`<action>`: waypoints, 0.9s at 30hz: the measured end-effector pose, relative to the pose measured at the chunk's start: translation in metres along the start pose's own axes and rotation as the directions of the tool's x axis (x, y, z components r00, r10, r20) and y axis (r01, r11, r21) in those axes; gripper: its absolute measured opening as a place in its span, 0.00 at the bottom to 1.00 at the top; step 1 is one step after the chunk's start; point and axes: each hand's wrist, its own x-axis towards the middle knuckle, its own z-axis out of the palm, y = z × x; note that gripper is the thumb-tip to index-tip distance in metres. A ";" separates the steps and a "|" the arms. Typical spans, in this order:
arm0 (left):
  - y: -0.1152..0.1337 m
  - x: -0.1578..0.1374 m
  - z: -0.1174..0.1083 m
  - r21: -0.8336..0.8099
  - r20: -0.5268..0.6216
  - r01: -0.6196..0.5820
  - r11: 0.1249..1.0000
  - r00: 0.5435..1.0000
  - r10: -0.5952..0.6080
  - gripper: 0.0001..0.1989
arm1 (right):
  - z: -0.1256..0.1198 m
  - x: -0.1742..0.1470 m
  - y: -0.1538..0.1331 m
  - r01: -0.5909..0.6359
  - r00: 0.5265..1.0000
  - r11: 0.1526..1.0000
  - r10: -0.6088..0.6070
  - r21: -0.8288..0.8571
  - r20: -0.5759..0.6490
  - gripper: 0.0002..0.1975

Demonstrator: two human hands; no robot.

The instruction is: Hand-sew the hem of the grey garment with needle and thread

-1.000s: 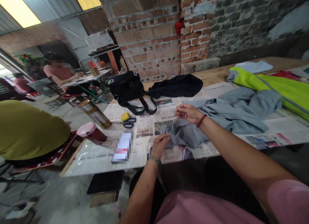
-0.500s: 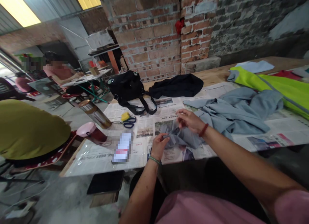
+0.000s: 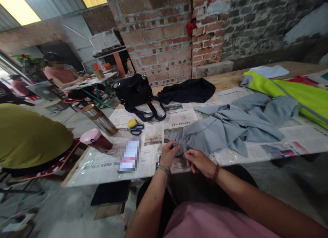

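A grey garment (image 3: 212, 134) lies rumpled across the newspaper-covered table (image 3: 102, 169), its near left end gathered by the front edge. My left hand (image 3: 169, 154) pinches that gathered end between thumb and fingers. Close on its right, my right hand (image 3: 197, 159) is closed in a pinch beside the cloth. Whatever sits between its fingertips is too small to make out. To the left of my hands lie blue-handled scissors (image 3: 137, 130) and a phone (image 3: 130, 155) with a lit screen.
A steel flask (image 3: 99, 119) and a pink-lidded cup (image 3: 96, 139) stand at the left. Behind are a black bag (image 3: 133, 91) and dark cloth (image 3: 188, 91). A yellow-green vest (image 3: 289, 91) lies far right. One person sits close at left; others work farther back.
My right hand has come down and toward me from above the grey garment, its fingers now pinched near my left hand. My left hand keeps its hold on the cloth.
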 end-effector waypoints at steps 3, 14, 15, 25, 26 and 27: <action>0.003 -0.001 0.001 -0.005 0.003 0.032 0.999 0.999 -0.032 0.08 | 0.002 0.001 -0.003 0.022 0.999 1.000 -0.023 -0.011 -0.023 0.10; 0.005 -0.002 0.000 0.026 0.069 -0.011 1.000 0.998 0.009 0.06 | 0.001 0.010 -0.002 0.037 0.997 0.999 -0.037 -0.009 -0.069 0.08; 0.004 -0.002 0.000 0.027 0.075 -0.015 1.000 0.997 0.013 0.06 | 0.000 0.010 -0.002 0.040 0.997 0.999 -0.040 -0.012 -0.071 0.08; 0.006 -0.002 0.000 0.022 0.046 -0.024 0.999 0.999 0.023 0.07 | 0.003 0.007 -0.007 0.033 0.995 0.998 -0.038 -0.046 -0.095 0.06; 0.006 -0.002 0.000 0.023 0.052 -0.029 0.999 0.998 0.027 0.07 | 0.003 0.008 -0.008 0.035 0.994 0.998 -0.040 -0.049 -0.097 0.06; 0.005 -0.002 0.000 0.025 0.059 -0.033 0.999 0.998 0.031 0.07 | 0.004 0.008 -0.009 0.037 0.994 0.998 -0.042 -0.053 -0.100 0.06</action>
